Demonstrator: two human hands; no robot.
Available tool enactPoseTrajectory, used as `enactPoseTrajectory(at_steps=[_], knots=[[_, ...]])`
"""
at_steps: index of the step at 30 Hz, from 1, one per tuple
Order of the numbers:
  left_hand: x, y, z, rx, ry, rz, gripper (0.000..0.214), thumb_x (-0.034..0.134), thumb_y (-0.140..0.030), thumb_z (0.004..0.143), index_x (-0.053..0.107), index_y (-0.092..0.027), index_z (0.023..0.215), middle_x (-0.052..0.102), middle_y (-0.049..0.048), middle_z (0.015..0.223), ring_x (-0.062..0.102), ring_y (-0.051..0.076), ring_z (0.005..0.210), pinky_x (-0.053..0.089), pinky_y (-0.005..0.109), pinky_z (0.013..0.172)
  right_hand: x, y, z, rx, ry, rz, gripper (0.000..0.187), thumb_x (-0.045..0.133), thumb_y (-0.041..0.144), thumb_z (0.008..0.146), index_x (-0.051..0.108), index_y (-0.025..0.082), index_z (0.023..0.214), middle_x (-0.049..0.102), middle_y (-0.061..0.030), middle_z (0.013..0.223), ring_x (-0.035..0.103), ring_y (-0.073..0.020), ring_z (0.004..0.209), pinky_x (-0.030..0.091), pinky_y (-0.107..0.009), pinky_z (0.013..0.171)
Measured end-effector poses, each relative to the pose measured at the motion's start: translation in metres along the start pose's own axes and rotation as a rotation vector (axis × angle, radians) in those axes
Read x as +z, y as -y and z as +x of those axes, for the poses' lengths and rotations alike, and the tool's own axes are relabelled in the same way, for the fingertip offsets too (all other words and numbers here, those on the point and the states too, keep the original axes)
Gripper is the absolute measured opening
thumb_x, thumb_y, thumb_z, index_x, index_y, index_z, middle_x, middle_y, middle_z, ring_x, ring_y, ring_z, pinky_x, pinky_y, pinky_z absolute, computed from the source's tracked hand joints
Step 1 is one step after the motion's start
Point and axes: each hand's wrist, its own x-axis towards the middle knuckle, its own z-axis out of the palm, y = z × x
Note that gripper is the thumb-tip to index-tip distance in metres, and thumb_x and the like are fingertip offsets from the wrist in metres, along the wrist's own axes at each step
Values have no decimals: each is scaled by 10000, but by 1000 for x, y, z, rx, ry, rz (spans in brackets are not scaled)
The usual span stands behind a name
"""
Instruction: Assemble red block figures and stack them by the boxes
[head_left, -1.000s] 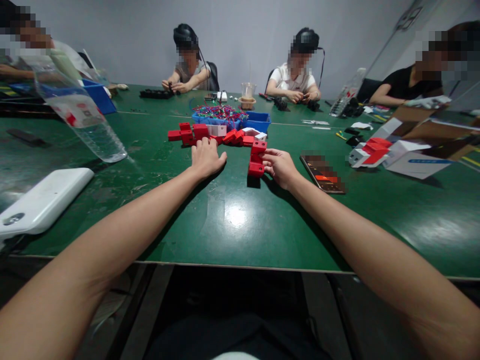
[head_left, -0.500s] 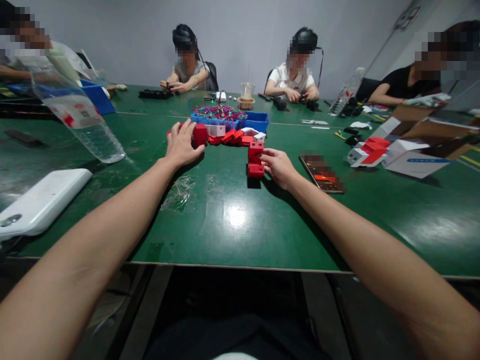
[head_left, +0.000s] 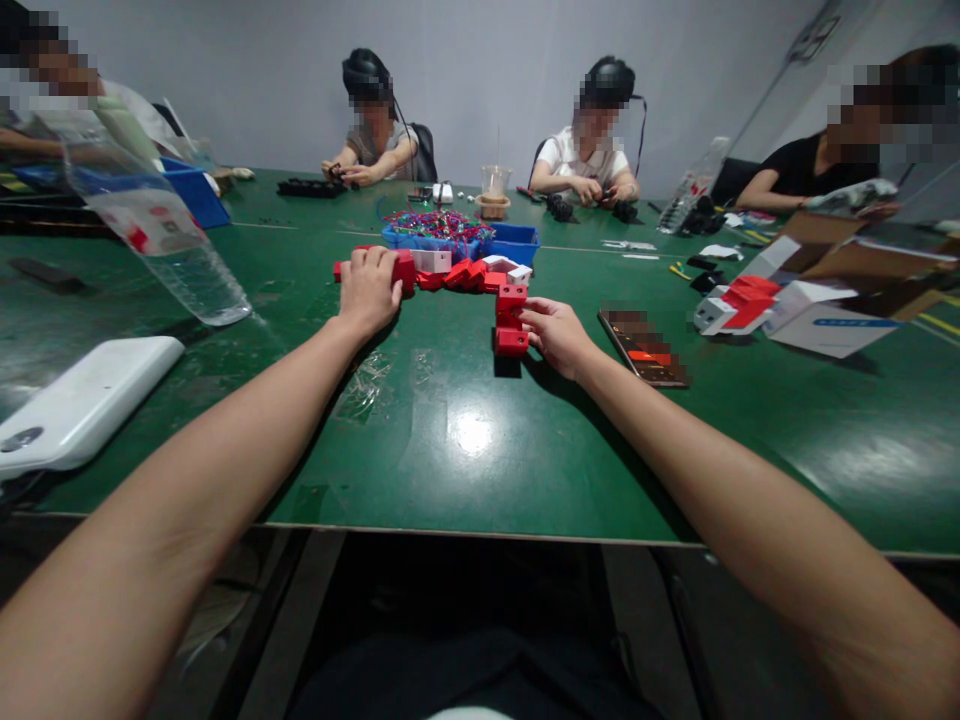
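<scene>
Near to far: the bare front of the green table (head_left: 480, 490) lies between the forearms. Beyond it, the right hand (head_left: 559, 335) has thumb and fingers closed on the right side of a notched red part (head_left: 512, 344), which is upright before the row of parts; whether its base touches the table cannot be told. The side grip probably serves to steady the part, leaving its front face unobstructed. A phone (head_left: 643, 350) lies to the right. Slightly farther, the left hand (head_left: 369, 295) curls over red pieces (head_left: 406, 272) at the row's left end, fingers close together; whether they grip is hidden. Its palm-down pose suggests gathering or aligning. Red and white parts (head_left: 466, 274) continue rightward, before a blue bin (head_left: 516, 246) and coloured wires (head_left: 442, 226). Compared with one second earlier, the left hand sits farther left; its fingers, spread half a second ago, are now drawn in. The right hand's hold is essentially unchanged.
</scene>
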Motion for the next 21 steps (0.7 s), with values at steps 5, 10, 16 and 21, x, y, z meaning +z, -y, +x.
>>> enactPoseTrajectory(at_steps=[5,10,16,21], knots=[[1,-1,2,-4,-28,-11,401,464,-297,883,530,-165,1256,542,171,1292,448,378,1227,368,529,1001,-2,-2,2,-18,14,-18,166,675,63,703,648,166,831,682,-15,717,605,-97,569,491,-215,539],[6,-3,3,6,25,-79,401,529,-306,854,548,-163,1228,587,140,1205,532,316,1139,408,463,982,-1,-2,2,-11,7,-2,158,644,44,724,644,165,825,680,-5,707,614,-89,571,489,-199,531],[11,2,3,121,78,-213,288,615,-315,778,660,-171,1023,577,97,1113,601,239,968,484,360,880,2,0,0,-1,-1,17,152,596,23,759,641,152,827,678,-5,683,617,-89,554,490,-199,524],[14,-7,5,357,125,-406,265,668,-361,732,667,-177,923,595,65,1009,602,210,923,505,336,836,1,0,0,-2,15,10,159,646,28,729,636,154,827,689,-6,708,628,-96,575,505,-207,532]])
